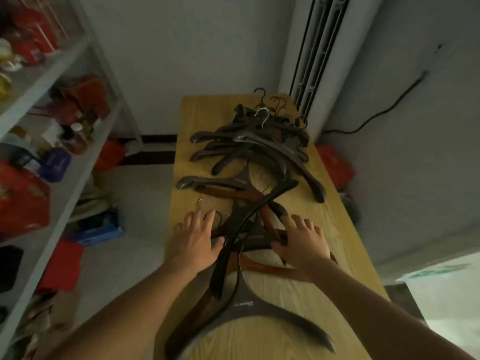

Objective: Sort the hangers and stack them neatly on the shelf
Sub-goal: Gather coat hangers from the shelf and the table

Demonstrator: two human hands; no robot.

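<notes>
- So both hands are down on the mess near the middle of the desk (324,216). The left hand (194,240) lies flat with fingers spread, thumb touching a long dark hanger (233,245) that runs diagonally through the tangle. The right hand (302,242) is also spread flat, pressing on a knot of brown hangers (270,222). Neither hand is actually gripping anything yet.
- Hangers are all still on the desk: a big pile at the far end (259,149) with hooks sticking up, one grey-brown hanger (215,183) close to the left edge, and a wide dark one (249,310) at the near end.
- Biggest risk imo: the hooks. They look interlocked, so lifting one hanger could drag its neighbours along and scatter the lot.
- The long diagonal one lies across the top of others, so pulling something from under it would probably flip it sideways.
- The left edge of the desk is right next to the left hand, with the floor below. A sideways shove could send hangers over.
- The near wide hanger looks like it curves close to the near edge, so a forearm could knock it off.
- The shelf (65,81) off the left side looks crammed with boxes and jars already, so a sloppy stack there could bump stuff or slide.
</notes>
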